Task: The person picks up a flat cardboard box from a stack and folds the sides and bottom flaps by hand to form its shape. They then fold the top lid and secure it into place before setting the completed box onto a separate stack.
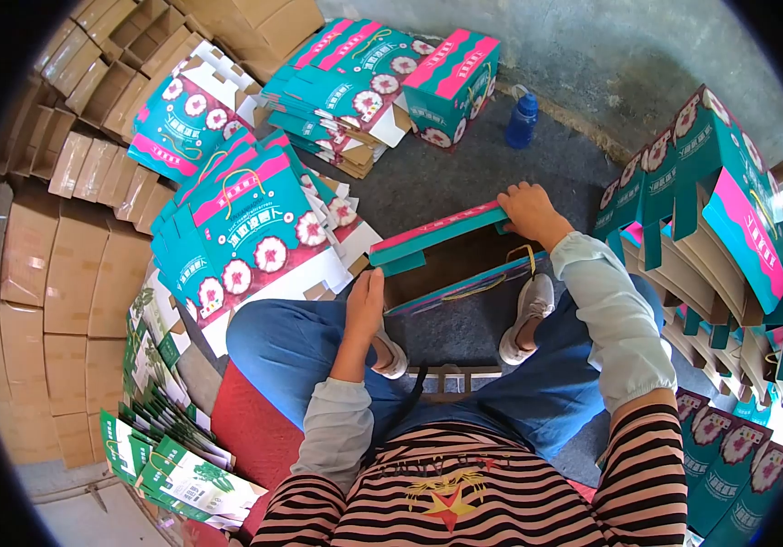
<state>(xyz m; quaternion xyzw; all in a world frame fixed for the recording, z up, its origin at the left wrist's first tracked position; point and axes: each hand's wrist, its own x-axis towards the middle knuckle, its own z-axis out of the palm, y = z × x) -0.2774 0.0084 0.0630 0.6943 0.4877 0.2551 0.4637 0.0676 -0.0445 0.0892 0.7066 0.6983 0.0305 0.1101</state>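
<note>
A teal and pink cardboard gift box (446, 234) stands between my knees, its top open and its brown inside showing. My left hand (366, 299) grips the near left end of it. Around the far right corner, my right hand (534, 215) has its fingers curled over the edge. A yellow cord handle hangs on the near side of the box, close to the right end. Part of the box's lower outside is hidden from this angle.
Flat teal cartons (250, 223) lie in piles at left and behind. One finished-looking box (451, 91) and a blue bottle (523, 120) stand by the wall. Teal boxes (742, 228) are stacked at right. Brown cartons (67, 273) and green-white packaging (195, 479) fill the left.
</note>
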